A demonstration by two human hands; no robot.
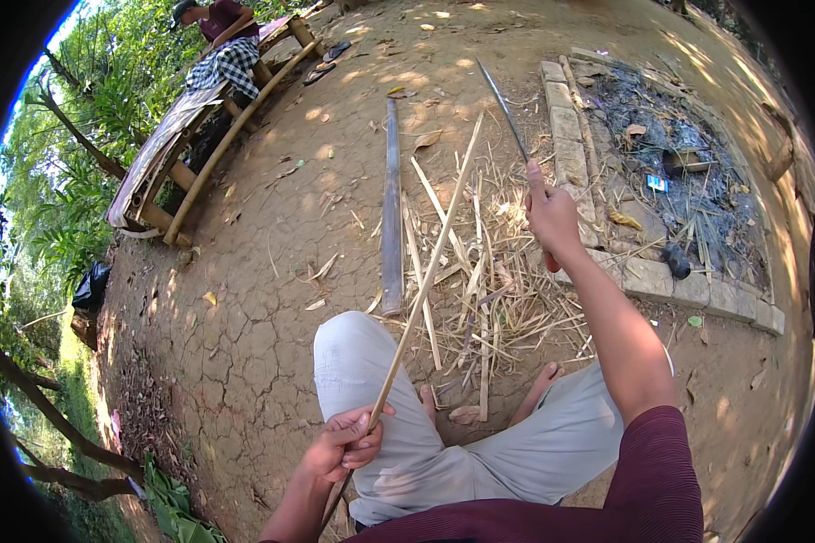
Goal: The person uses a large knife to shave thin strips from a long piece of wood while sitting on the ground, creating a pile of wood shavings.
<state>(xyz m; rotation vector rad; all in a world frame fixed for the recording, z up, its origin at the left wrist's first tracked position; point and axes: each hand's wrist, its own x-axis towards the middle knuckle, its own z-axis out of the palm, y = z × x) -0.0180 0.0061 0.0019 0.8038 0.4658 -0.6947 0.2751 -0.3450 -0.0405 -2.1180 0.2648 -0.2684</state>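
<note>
My left hand (340, 445) is closed around the lower part of a long, thin bamboo strip (428, 271), near my left knee. The strip slants up and away to the right, its far end over the ground beyond the shavings. In my right hand (553, 217), raised over the right side, is a long knife (505, 107) with a narrow dark blade and a reddish handle end showing below the fist. The blade points away and slightly left, apart from the strip. Pale bamboo shavings (516, 317) lie heaped in front of my feet. Left of them rests a dark, flat bamboo slat (392, 217).
To the right, a block-edged fire pit (566, 149) holds ash, twigs and a small blue-and-white packet (657, 184). A low bamboo bench (177, 172) stands far left, with another person (226, 32) seated on it. Sandals (337, 52) lie beside the bench on cracked earth.
</note>
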